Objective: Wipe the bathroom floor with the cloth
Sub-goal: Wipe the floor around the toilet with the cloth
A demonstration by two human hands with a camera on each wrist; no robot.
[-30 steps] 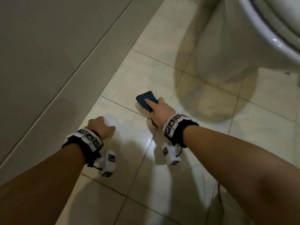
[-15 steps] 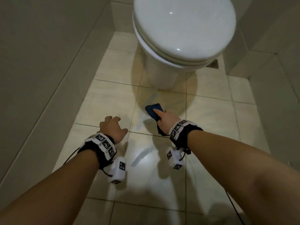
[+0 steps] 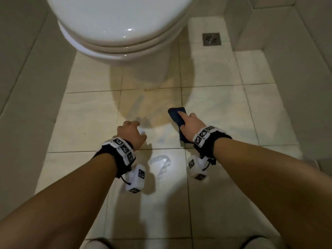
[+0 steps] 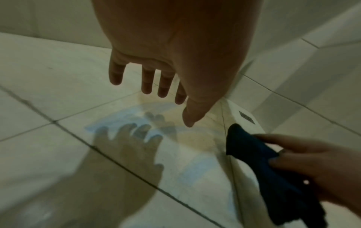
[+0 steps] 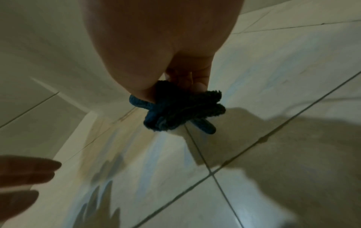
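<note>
A dark blue cloth (image 3: 175, 115) is bunched in my right hand (image 3: 188, 123), index finger stretched along its top, low over the beige floor tiles (image 3: 86, 119) in front of the toilet. In the right wrist view the cloth (image 5: 175, 111) hangs crumpled from the fingers (image 5: 195, 84); I cannot tell whether it touches the floor. My left hand (image 3: 132, 129) hovers to its left holding nothing. In the left wrist view the left hand (image 4: 166, 95) has straight fingers pointing down, with their shadow on the tile below, and the cloth (image 4: 254, 154) is at the right.
A white toilet (image 3: 118, 29) with its lid down stands straight ahead, its base (image 3: 149, 72) just beyond the hands. A square floor drain (image 3: 211, 39) sits at the back right. Tiled walls (image 3: 23, 87) close in on both sides. Faint wet streaks (image 3: 136, 105) mark the tiles.
Both hands moved right, from beside the left wall to the tiles before the toilet. The right hand kept the cloth. The left hand's curled fingers straightened.
</note>
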